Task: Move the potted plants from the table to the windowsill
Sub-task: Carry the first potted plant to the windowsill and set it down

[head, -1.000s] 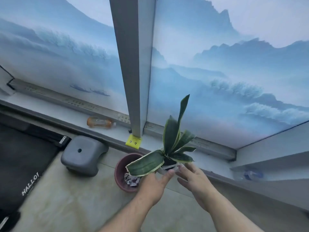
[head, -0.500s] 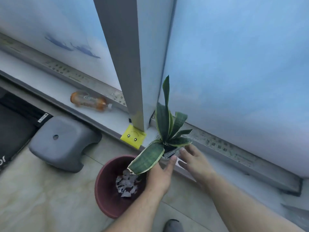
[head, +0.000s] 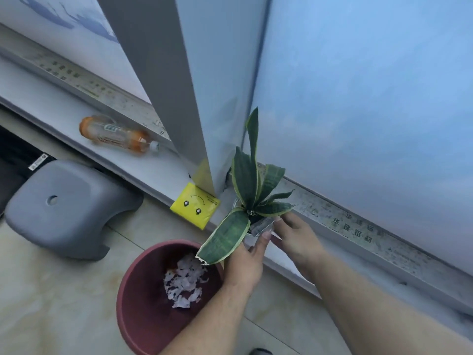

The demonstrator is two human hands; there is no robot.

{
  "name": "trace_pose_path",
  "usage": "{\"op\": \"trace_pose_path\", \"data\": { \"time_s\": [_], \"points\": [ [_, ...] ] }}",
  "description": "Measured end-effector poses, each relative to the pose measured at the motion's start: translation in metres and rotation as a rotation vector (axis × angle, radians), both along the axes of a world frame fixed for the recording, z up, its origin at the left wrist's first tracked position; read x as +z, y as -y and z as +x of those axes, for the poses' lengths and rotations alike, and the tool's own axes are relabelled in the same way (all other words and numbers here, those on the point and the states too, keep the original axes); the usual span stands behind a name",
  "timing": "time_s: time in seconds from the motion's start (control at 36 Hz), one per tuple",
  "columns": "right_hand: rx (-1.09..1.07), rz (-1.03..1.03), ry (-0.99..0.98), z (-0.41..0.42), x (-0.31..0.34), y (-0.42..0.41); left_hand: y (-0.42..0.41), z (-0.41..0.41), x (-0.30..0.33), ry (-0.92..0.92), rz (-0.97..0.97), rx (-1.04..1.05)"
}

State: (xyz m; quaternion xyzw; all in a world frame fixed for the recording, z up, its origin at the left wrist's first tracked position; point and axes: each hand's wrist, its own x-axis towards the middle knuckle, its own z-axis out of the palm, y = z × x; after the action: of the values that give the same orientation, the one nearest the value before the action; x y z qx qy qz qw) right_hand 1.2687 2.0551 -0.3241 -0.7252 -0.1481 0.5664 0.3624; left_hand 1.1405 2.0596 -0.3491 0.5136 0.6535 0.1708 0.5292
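I grip the potted plant [head: 252, 201] with both hands, left hand [head: 245, 260] and right hand [head: 297, 237] curled round its small pot, over the windowsill [head: 143, 170] beside the window post. Next, I judge: seat it level, then let go.

We have only one view, from the head camera. It looks forward and steeply down, close to the windowsill [head: 158, 172] and its front edge, with the floor [head: 51, 290] below and the window glass [head: 358, 98] above.
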Motion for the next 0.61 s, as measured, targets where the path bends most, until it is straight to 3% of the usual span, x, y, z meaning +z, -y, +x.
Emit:
{"op": "trace_pose_path", "data": {
  "time_s": [0.19, 0.33, 0.42, 0.61],
  "points": [
    [0.050, -0.045, 0.056, 0.002, -0.015, -0.007, -0.005, 0.002, -0.008, 0.074, -0.073, 0.010],
    [0.075, -0.074, 0.048, 0.006, -0.014, -0.010, -0.005, 0.006, -0.010, 0.025, -0.092, -0.019],
    [0.120, -0.092, 0.108, 0.005, -0.009, -0.007, -0.001, 0.007, -0.006, 0.033, -0.205, 0.011],
    [0.130, -0.144, 0.162, 0.001, 0.043, 0.008, 0.018, 0.006, 0.047, 0.019, -0.444, -0.168]
  ]
}}
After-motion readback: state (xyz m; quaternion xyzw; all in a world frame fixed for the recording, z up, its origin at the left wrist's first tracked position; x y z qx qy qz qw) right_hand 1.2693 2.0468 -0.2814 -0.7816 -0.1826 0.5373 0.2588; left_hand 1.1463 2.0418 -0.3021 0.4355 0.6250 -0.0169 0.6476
